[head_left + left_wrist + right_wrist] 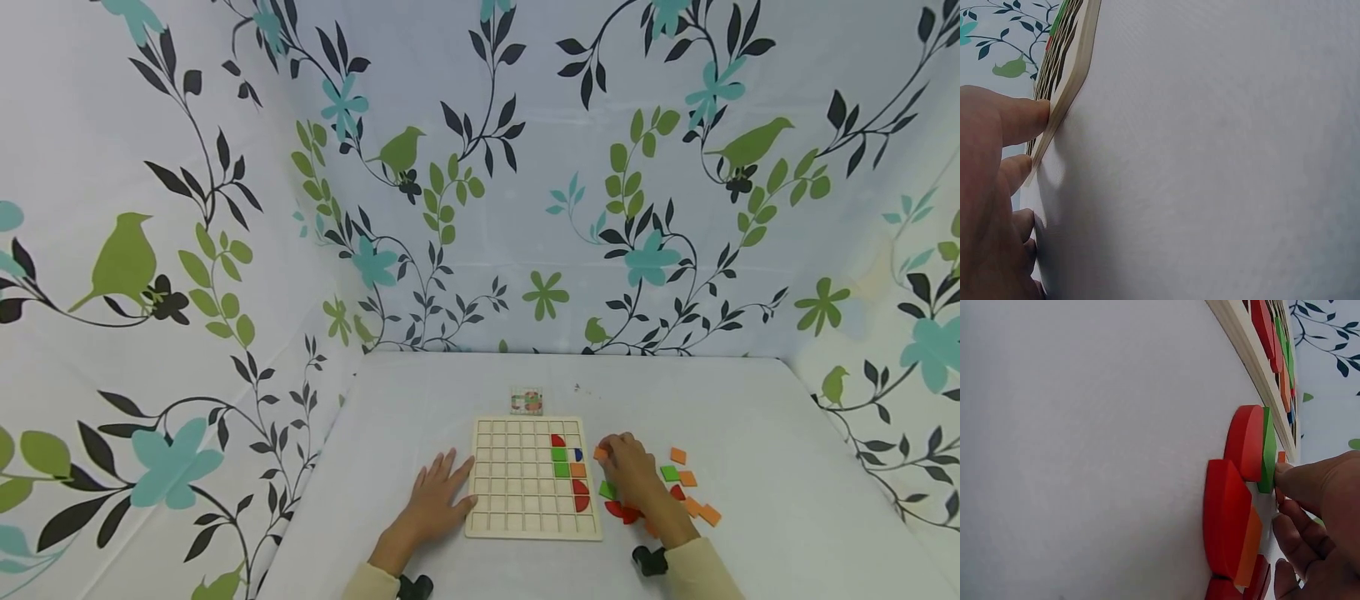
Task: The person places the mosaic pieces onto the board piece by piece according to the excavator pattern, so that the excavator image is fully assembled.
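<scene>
My left hand (435,504) lies with fingers spread at the left edge of a pale wooden grid board (517,523). In the left wrist view the thumb and a finger touch the board's side (1075,84). To the right of the board, my right hand (637,475) pinches an orange square tile (601,453) between thumb and fingers. Beneath and around that hand are a green tile (1269,450) and red rounded pieces (1227,515). Set in the board's right columns are red pieces (580,487), green squares (560,462), an orange square (577,470) and a small blue piece (578,455).
More loose orange tiles (709,515), a green tile (669,473) and a red piece (677,492) lie right of my right hand. Behind the board is a small picture card (527,401). Patterned cloth (480,250) hangs around the white table (405,392).
</scene>
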### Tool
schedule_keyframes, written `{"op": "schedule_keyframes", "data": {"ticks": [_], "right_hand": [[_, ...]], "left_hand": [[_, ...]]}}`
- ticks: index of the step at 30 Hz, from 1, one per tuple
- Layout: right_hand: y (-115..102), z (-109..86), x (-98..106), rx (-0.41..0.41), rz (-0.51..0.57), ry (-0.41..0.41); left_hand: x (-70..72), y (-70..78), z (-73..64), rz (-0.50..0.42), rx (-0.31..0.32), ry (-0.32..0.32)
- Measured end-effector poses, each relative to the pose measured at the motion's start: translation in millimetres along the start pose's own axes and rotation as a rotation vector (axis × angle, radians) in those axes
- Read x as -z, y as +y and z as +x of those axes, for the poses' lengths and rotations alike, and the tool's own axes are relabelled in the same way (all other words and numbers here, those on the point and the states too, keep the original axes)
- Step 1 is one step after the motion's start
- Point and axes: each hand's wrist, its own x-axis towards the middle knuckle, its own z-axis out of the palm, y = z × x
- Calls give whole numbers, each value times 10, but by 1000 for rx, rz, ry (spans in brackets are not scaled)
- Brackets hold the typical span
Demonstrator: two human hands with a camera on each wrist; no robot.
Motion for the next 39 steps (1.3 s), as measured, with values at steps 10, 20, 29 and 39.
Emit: {"op": "schedule_keyframes", "data": {"ticks": [10,20,29,39], "right_hand": [[-11,-159,0,56,-18,1],[-349,-320,-47,123,-11,11],[-519,-431,-111,245,-37,-13],[-511,-436,-183,323,-139,41]], "left_hand": [[14,5,-4,13,-1,-6],[18,9,-4,9,5,0],[19,9,2,19,-2,-3],[22,2,12,13,5,-12]]}}
